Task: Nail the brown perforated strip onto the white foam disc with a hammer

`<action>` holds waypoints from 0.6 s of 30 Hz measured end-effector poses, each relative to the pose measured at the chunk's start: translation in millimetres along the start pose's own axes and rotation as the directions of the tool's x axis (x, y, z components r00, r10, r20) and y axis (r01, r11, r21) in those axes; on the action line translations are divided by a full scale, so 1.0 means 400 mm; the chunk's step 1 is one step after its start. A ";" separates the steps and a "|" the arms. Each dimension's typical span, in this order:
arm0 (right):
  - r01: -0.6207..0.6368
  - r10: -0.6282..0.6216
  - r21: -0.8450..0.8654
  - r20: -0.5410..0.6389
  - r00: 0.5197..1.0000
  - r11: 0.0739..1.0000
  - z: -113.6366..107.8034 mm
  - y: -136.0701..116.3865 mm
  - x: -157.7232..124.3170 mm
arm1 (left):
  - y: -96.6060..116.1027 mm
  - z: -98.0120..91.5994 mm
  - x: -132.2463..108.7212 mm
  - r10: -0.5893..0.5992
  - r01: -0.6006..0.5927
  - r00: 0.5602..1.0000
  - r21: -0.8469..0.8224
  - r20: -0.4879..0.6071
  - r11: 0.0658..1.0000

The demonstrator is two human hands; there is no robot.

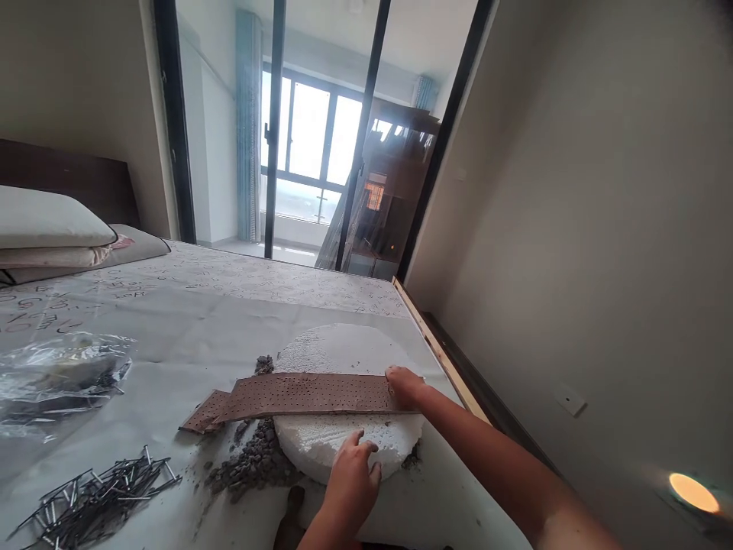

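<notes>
Across a thick white foam-like disc (343, 347), a long, flat perforated board (321, 393), matt brown, dotted all over with small holes in rows. Straight along its near edge, but ragged at the left end, with a smaller angular flap jutting out past the rim of the disc. At the opposite end, the right hand (405, 388), closed over the board in a firm grip. Just nearer the viewer, the left hand (356, 463), empty, half open, with loosely bent fingers above the front of the disc; hard to tell whether touching it.

Round in outline, grainy and scored on top, chipped and crumbly along the front edge. Against its left side, a loose spill of rough grey crumbs (252, 458), coarse and dull, partly beneath the overhanging board.

Farther left, a tangled heap of slim, shiny metal nails (103, 489), and behind it a crinkled clear plastic bag (62, 374) with dark contents, too blurred to name. Under everything, a bed (183, 336) with a smooth pale covering, and dark squiggles printed toward the far side. Along its right edge, a narrow strip of light wood (443, 363); at the far left, a plump pale pillow (51, 218).
</notes>
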State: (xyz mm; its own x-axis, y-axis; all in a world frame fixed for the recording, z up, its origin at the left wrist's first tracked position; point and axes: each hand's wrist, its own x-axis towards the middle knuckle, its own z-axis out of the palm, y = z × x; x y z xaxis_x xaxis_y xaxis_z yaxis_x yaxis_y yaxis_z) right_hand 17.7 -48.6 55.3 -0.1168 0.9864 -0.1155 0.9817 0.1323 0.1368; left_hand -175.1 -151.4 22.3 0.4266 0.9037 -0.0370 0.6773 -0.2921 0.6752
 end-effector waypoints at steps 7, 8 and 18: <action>0.091 -0.069 0.170 -0.136 0.988 0.981 -0.100 -0.021 -0.071 | -0.013 -0.019 0.013 -0.001 -0.028 0.985 -0.166 -0.173 0.986; 0.176 -0.144 0.251 -0.140 0.980 0.952 -0.106 -0.038 -0.095 | -0.014 -0.023 0.015 -0.006 -0.041 0.977 -0.217 -0.211 0.975; 0.031 0.051 0.826 -0.073 0.996 0.563 0.015 -0.141 -0.270 | -0.012 0.039 0.012 0.007 0.080 0.991 -0.649 0.131 0.757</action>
State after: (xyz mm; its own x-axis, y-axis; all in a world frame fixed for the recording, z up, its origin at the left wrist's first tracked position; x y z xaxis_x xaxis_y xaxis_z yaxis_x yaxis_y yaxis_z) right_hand -24.3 -163.3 54.1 -0.0770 0.9964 -0.0366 0.6731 0.0249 -0.7391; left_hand -167.1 -150.6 7.5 0.5060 0.8529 -0.1284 0.1581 0.0547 0.9859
